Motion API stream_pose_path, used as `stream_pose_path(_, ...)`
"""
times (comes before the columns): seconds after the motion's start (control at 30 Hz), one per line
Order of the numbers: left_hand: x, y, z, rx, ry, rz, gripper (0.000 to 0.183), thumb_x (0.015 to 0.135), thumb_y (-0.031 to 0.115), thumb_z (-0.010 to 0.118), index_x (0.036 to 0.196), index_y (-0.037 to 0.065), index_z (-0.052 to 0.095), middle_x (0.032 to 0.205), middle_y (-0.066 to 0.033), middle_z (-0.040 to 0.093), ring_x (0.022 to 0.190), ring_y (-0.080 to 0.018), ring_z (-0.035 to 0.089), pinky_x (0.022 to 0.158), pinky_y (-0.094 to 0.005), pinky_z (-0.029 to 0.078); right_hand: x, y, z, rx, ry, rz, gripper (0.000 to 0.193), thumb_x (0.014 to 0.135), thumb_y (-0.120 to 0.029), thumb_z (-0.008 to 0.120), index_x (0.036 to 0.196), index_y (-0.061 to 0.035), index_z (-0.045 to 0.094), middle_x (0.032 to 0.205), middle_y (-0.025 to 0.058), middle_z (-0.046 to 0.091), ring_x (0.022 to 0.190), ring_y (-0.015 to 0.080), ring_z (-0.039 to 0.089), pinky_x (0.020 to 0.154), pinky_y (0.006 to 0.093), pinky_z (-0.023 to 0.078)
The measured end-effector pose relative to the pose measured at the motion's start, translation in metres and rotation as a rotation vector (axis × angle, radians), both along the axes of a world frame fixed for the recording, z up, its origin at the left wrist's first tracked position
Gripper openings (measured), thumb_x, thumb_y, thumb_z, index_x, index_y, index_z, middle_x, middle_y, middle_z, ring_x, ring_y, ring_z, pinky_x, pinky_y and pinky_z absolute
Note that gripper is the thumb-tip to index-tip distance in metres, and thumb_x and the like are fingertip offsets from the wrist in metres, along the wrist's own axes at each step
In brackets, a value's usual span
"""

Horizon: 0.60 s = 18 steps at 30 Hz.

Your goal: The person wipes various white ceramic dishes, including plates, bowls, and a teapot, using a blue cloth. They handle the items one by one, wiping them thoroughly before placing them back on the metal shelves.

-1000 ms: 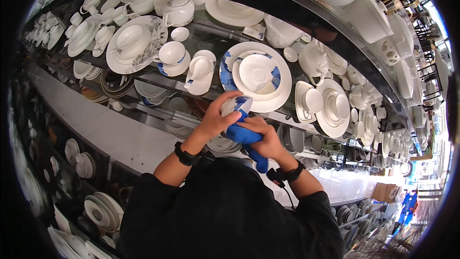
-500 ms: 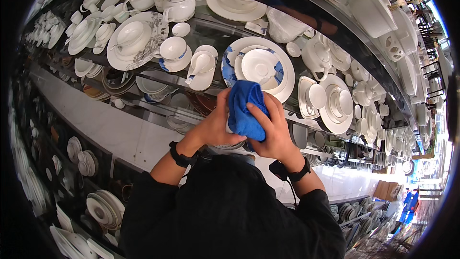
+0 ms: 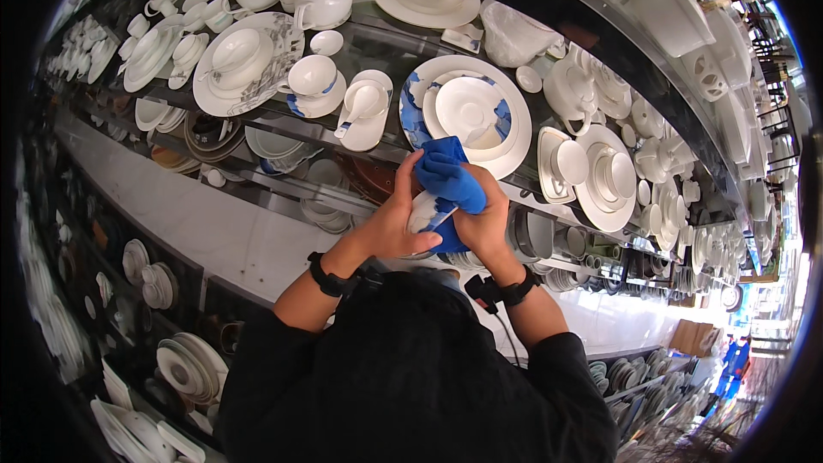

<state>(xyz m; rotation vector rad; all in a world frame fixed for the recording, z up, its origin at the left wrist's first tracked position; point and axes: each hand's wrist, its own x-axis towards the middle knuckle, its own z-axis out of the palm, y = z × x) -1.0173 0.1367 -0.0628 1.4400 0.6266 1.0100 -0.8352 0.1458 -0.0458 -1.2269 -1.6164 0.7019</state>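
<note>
In front of my chest, my left hand [image 3: 390, 225] is closed around the side of a white bowl [image 3: 425, 211] with a blue pattern; most of the bowl is hidden by cloth and fingers. My right hand [image 3: 486, 221] grips a bunched blue cloth [image 3: 452, 178] and presses it against the bowl. Some of the cloth also shows below the bowl, between the hands. Just beyond them on the shelf lies a stack of white plates [image 3: 517, 150] with matching blue patterning.
A glass shelf holds a white spoon [image 3: 361, 107] on a dish, a cup [image 3: 312, 75], a teapot [image 3: 323, 2] and a plastic-wrapped piece [image 3: 517, 33]. Lower shelves carry brown plates [image 3: 212, 135] and more crockery. Behind me, plates [image 3: 190, 369] stand in racks at lower left.
My right hand has turned and drawn the cloth into a bunch at the bowl's far side, uncovering some of its patterned surface. My left hand keeps its hold, fingers slightly straighter.
</note>
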Motion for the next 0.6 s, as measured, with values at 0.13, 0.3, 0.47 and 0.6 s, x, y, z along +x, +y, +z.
stream_pose_path(0.13, -0.008, 0.002, 0.029, -0.072, 0.488, 0.005, 0.094, 0.075, 0.019, 0.072, 0.147, -0.001, 0.013, 0.135, -0.0234, 0.045, 0.126, -0.0336, 0.046, 0.103, -0.0413, 0.038, -0.001, 0.007, 0.034, 0.384, -0.528, -0.032, 0.057, 0.053, -0.002, 0.073, 0.109, -0.0129, 0.068, 0.099, 0.0107, 0.064, 0.087, 0.0300, 0.064, 0.073, 0.0381, 0.053)
stream_pose_path(0.3, -0.003, 0.001, 0.026, 0.051, 0.396, 0.118, 0.067, 0.073, 0.000, 0.052, 0.137, -0.001, 0.035, 0.119, -0.0192, 0.055, 0.113, -0.0274, 0.054, 0.097, -0.0381, 0.042, -0.004, 0.006, 0.042, 0.366, -0.252, -0.047, 0.052, 0.061, 0.006, 0.072, 0.110, -0.0105, 0.067, 0.103, 0.0121, 0.064, 0.092, 0.0288, 0.064, 0.079, 0.0325, 0.052)
stream_pose_path(0.47, 0.001, 0.009, 0.014, 0.107, 0.156, 0.160, 0.062, 0.073, -0.004, 0.052, 0.133, 0.001, 0.039, 0.120, -0.0232, 0.055, 0.108, -0.0373, 0.058, 0.095, -0.0363, 0.044, -0.001, 0.000, 0.000, -0.305, 0.445, -0.053, 0.039, 0.075, 0.003, 0.071, 0.113, -0.0061, 0.065, 0.107, 0.0088, 0.068, 0.099, 0.0158, 0.062, 0.084, 0.0299, 0.050)
stream_pose_path(0.6, 0.006, 0.007, 0.027, 0.125, 0.699, 0.194, 0.057, 0.078, 0.003, 0.057, 0.132, 0.001, 0.041, 0.123, -0.0233, 0.052, 0.108, -0.0398, 0.058, 0.091, -0.0432, 0.047, 0.016, 0.009, -0.011, -0.263, 0.003, -0.195, 0.045, 0.071, 0.002, 0.070, 0.114, -0.0078, 0.065, 0.105, 0.0135, 0.067, 0.094, 0.0278, 0.066, 0.082, 0.0323, 0.051)
